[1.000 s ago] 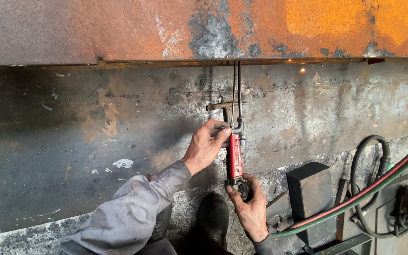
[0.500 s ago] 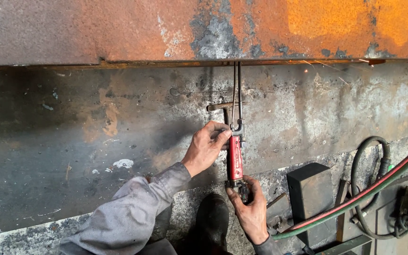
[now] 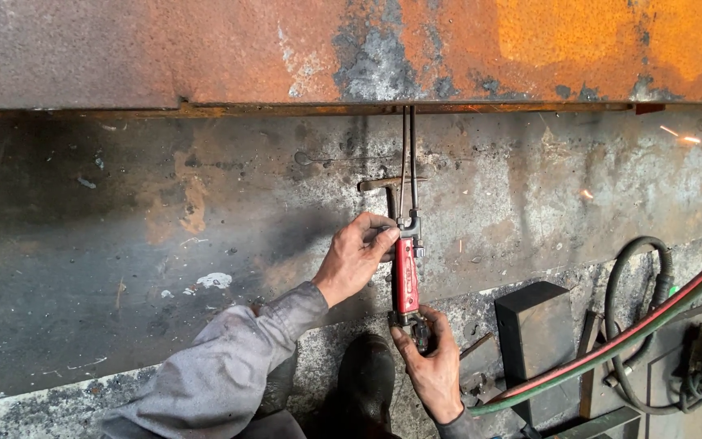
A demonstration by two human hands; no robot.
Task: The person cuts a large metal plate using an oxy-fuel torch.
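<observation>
Torch (image 3: 405,276) handle sits clamped in left hand (image 3: 357,257) and right hand (image 3: 432,366), its tip hidden under the rusty plate (image 3: 205,49).

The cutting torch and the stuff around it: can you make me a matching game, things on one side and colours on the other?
Things:
1. torch handle
2. block beside the hoses
3. upper steel plate
4. sleeve

Colours:
A. rusty orange
B. grey
C. red
D. black

Pairs: 1-C, 2-D, 3-A, 4-B
</observation>
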